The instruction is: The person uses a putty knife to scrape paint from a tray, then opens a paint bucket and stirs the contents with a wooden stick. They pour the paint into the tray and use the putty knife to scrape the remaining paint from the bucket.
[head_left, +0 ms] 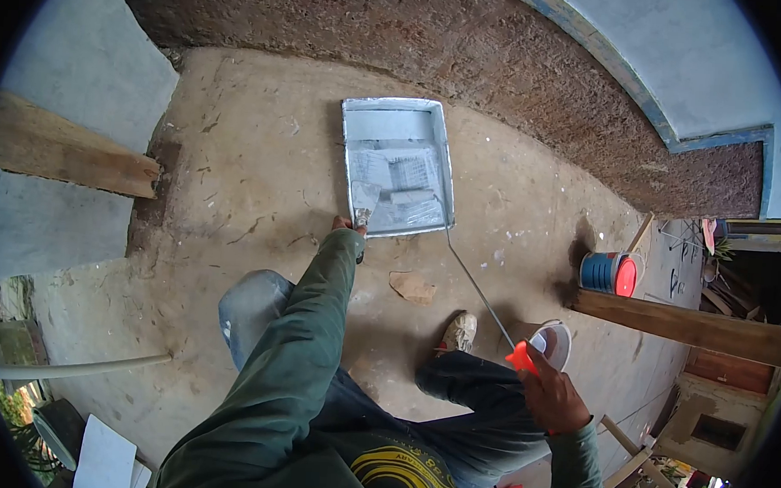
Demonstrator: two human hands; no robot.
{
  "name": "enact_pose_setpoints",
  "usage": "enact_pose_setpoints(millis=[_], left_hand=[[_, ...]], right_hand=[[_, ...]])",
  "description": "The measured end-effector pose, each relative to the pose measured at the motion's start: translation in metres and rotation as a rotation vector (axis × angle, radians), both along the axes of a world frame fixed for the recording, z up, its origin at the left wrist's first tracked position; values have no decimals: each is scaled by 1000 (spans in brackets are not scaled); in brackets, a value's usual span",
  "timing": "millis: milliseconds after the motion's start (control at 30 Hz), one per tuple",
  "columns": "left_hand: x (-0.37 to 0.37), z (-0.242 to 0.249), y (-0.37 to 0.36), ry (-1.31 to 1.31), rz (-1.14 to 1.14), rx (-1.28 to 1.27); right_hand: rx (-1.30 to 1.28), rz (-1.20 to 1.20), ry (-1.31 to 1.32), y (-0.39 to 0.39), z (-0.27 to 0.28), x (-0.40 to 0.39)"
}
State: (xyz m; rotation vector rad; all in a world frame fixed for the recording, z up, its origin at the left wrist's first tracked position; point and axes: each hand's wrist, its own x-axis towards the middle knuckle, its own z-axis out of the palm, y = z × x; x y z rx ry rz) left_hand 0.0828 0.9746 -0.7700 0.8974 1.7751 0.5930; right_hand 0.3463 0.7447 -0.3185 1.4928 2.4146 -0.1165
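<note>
Paint tray (398, 166), on the concrete floor: my left hand (348, 231) grips a brush (363, 202) dipping at its near edge, my right hand (553, 395) clasps the orange roller handle (521, 357); best loaded lightly, wiped on the ribs.

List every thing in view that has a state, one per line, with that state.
Paint tray: flat on the floor, coated with white paint.
Brush: bristles in the tray, gripped by the left hand.
Roller handle: gripped by the right hand, long rod reaching to the tray's edge.
Blue can: lying on its side, red lid on.
Right shoe: planted on the floor.
</note>
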Motion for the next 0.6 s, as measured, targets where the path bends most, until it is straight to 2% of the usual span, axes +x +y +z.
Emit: enact_pose_setpoints(millis=[67, 133, 167, 233, 267, 333, 367, 433, 467, 533, 567, 600], left_hand=[[-2, -5, 1, 4, -5, 11], [1, -6, -1, 0, -12, 16], [0, 2, 0, 2, -8, 28], [0, 2, -4, 8, -22, 41], [0, -5, -4, -1, -10, 35], [3, -15, 0, -16, 1, 38], [3, -18, 0, -17, -10, 29], [0, -14, -1, -17, -6, 11], [0, 1, -1, -22, -5, 18], [-2, 15, -3, -23, -2, 19], [-2, 17, -3, 0, -21, 16], [-3, 14, -2, 23, -40, 15]], right_hand=[[-6, -1, 28, -11, 3, 0], [-207, -261, 128, -14, 0, 3], [-213, -263, 128, -5, -2, -1], [38, 77, -204, 31, -11, -17], [41, 62, -203, 43, -22, -20], [59, -192, 118, 61, -43, -21], [62, -188, 118, 60, -37, -20], [183, 106, -210, 47, -14, -22], [177, 115, -208, 36, -1, -21], [3, -22, -49, 9, 19, -16], [1, -18, -46, 0, 19, -11], [-152, -229, 51, -7, 17, -7]])
